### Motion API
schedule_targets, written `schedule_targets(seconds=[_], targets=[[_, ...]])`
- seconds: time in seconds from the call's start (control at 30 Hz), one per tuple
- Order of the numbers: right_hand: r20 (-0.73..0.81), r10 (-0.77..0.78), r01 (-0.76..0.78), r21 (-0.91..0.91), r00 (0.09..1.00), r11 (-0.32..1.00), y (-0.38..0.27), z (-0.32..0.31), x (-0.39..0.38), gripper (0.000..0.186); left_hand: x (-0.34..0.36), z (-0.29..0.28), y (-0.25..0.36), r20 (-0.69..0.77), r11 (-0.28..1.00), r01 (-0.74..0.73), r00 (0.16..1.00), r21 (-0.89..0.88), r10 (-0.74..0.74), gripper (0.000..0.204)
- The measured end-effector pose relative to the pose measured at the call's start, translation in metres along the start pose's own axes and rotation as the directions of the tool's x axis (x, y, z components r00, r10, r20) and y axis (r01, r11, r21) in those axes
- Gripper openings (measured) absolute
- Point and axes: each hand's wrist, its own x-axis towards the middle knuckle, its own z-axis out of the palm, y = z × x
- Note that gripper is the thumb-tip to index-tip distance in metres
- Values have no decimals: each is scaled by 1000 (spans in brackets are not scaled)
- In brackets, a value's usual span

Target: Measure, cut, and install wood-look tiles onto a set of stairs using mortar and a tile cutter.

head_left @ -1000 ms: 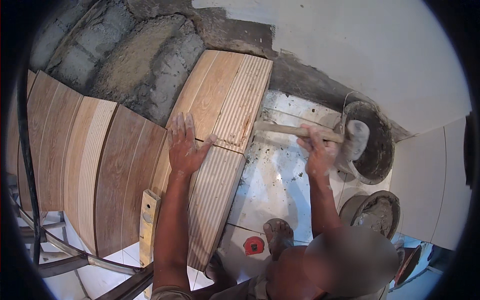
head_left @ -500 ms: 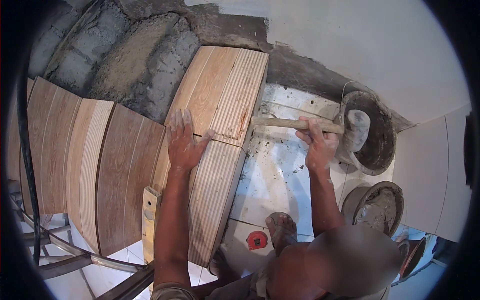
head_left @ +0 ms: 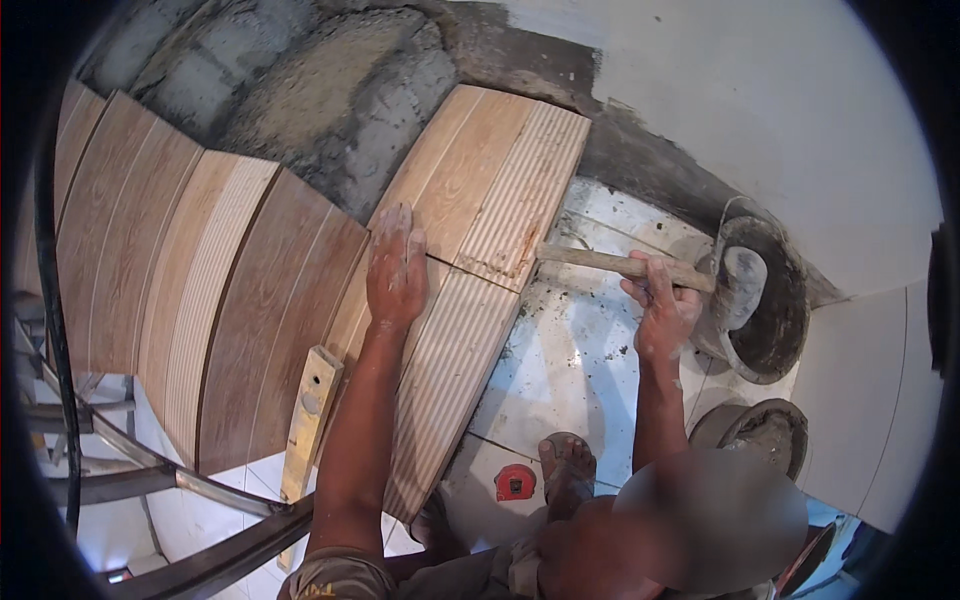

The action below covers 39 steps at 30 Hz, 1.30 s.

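My left hand (head_left: 397, 268) lies flat on the wood-look stair tiles, fingers stretched out and thumb drawn in. It rests beside the joint between the far tile (head_left: 490, 170) and the near tile (head_left: 450, 350), both with a ribbed strip along the right edge. In my right hand (head_left: 668, 315) is a mallet (head_left: 590, 258), gripped by its wooden handle. The handle's butt end points left, at the far tile's ribbed edge; whether it touches cannot be told. The mallet's pale rounded head shows against a bucket behind it.
A mortar-stained bucket (head_left: 785, 340) and a second tub of mortar (head_left: 770, 435) stand at the right. A red tape measure (head_left: 515, 482) lies by my foot. A yellow level (head_left: 308, 420) leans left of my forearm. Rough cement steps (head_left: 300, 100) rise behind; metal railing (head_left: 230, 500) curves at lower left.
The whole view has shifted, so the stairs sit farther right. My left hand's spread fingers and thumb have come closer together. My right hand still grips the mallet's handle.
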Motion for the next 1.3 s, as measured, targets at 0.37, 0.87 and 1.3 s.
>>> schedule_targets(seconds=[0.37,0.87,1.3], targets=[[-76,-34,35,23,997,999,-3,-6,9,28,-1,-6,21,29,980,34,999,195,-41,89],[-175,-8,22,78,985,997,-4,-4,30,30,-1,-5,20,53,974,9,998,225,-21,85],[-161,18,-5,83,987,997,3,2,40,36,1,-7,22,72,978,-21,997,207,7,82]])
